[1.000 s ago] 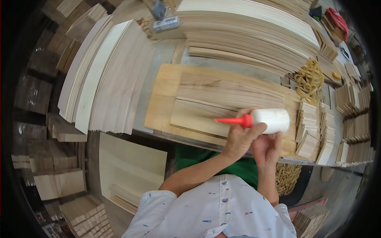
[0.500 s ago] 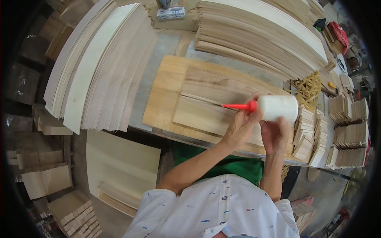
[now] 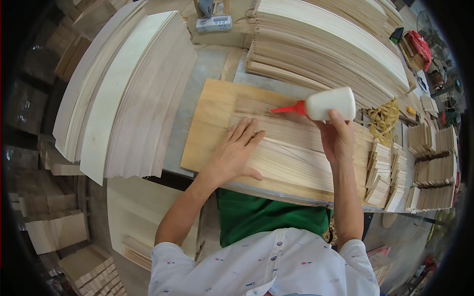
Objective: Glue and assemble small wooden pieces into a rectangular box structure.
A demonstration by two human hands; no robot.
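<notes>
A white glue bottle (image 3: 330, 102) with a red pointed nozzle (image 3: 289, 109) is in my right hand (image 3: 336, 135), tilted nearly level with the nozzle toward the left. The tip hangs over, or close to, the far wooden board (image 3: 281, 118); I cannot tell whether it touches. My left hand (image 3: 234, 150) lies flat on the near wooden board (image 3: 296, 160), fingers spread and nothing held. Both boards rest side by side on a larger yellowish base board (image 3: 207, 108).
Tall stacks of thin boards stand at left (image 3: 148, 93) and along the back (image 3: 326, 54). To the right are rubber bands (image 3: 384, 121) and rows of small wood pieces (image 3: 377, 172). A small white device (image 3: 214, 23) sits at the back.
My left hand has left the bottle and moved left onto the near board. My right hand has carried the bottle up and slightly left, tilting its base upward.
</notes>
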